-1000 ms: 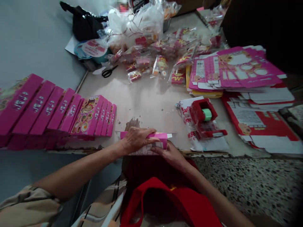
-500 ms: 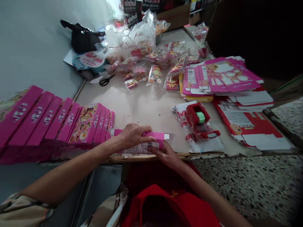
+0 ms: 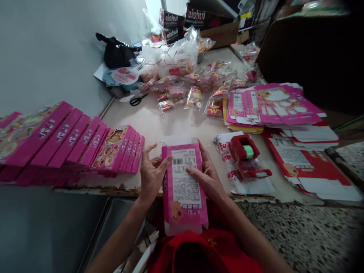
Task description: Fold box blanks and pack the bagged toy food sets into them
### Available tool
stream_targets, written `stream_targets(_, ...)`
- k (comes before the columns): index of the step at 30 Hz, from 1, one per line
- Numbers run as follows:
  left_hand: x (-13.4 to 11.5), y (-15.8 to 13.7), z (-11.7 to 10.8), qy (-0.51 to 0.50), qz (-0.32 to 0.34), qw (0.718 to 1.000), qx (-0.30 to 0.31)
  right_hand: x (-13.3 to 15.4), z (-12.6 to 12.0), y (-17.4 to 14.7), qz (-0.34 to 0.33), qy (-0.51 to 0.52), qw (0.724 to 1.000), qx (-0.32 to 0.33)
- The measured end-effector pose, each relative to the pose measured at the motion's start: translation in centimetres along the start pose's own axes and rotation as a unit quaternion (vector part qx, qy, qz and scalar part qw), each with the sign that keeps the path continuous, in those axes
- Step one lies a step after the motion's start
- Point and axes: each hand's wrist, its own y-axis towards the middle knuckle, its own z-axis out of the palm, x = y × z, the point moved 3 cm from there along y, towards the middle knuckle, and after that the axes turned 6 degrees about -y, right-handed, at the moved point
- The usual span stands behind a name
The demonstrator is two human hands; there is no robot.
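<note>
A pink cardboard box (image 3: 186, 189) is held upright over the table's front edge, its printed side with a barcode and text facing me. White flaps stick out at its top and bottom ends. My right hand (image 3: 209, 176) grips the right side, thumb across the printed panel and fingers along the edge and behind. At the left edge, my left hand (image 3: 152, 172) has its thumb on the box, with the index finger raised away and other fingers curled partly behind it. A row of finished-looking pink boxes (image 3: 113, 148) stands on the left.
A red tape dispenser (image 3: 245, 151) lies on a plastic bag to the right. Flat pink cartons (image 3: 284, 102) and red cartons (image 3: 301, 163) are stacked beyond it. Behind are black scissors (image 3: 138, 99), several bagged small toys (image 3: 195, 98) and a black bag (image 3: 118, 53).
The box has been turned from lying sideways at the table edge to upright, facing me. My left hand has shifted from over its top to its left edge. The view has moved slightly.
</note>
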Motion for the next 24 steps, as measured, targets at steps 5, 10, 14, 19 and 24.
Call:
stream_targets(5, 3.1, -2.9, -1.4, -0.044, -0.047, 0.998, 0.005, -1.6, -0.3, -2.2, 0.06, -0.061, 0.995, 0.053)
stream_targets(10, 3.9, -4.1, -2.6, 0.026, -0.023, 0.999, 0.033, -2.9, -0.5, -1.7, 0.083, -0.132, 0.988, 0.014)
stream_targets(14, 5.6, -3.5, -2.9, -0.007, -0.032, 0.996, 0.086, -4.3, -0.9, -1.0, 0.071, -0.212, 0.973, -0.062)
stream_targets(19, 7.2, -2.5, -2.9, -0.16, -0.122, 0.978, 0.05, -3.7, -1.2, 0.1, 0.035, -0.248, 0.963, -0.102)
stream_targets(24, 5.9, -1.1, -3.3, -0.142, -0.137, 0.975, 0.101, -2.9, -1.8, 1.9, 0.072, -0.205, 0.976, -0.026)
